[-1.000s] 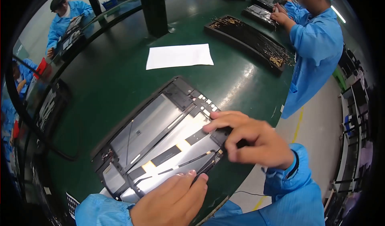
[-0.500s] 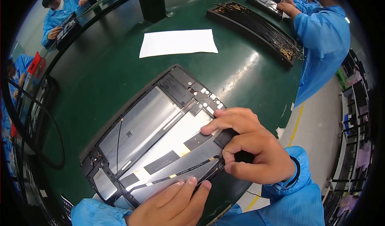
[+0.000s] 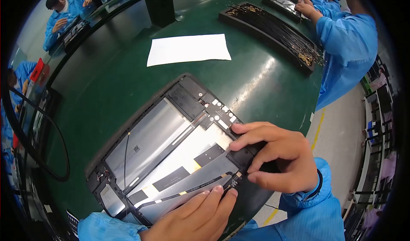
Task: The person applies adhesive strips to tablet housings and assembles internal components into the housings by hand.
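Observation:
An opened tablet (image 3: 147, 145) lies slantwise on the green bench, its inside facing up. Silvery battery panels, black corner modules and a thin black cable (image 3: 127, 155) show in it. A dark ribbon cable (image 3: 188, 192) runs along its near side. My left hand (image 3: 192, 215) rests flat across that near edge, fingers stretched out, tips beside the ribbon's end. At the tablet's right edge is my right hand (image 3: 284, 160). Its thumb and index fingertips meet over the right corner; two other fingertips touch the frame. Anything within that pinch is too small to make out.
A white sheet (image 3: 190, 50) lies beyond the tablet. Further right, a long black tray (image 3: 273, 36) holds many thin black cables with gold ends. A dark post (image 3: 159, 6) stands at the back. Co-workers in blue sit left and right. A black cable loops at left.
My left hand has slid a little right along the near edge. My right hand has shifted slightly right, and its thumb and index fingertips have come together.

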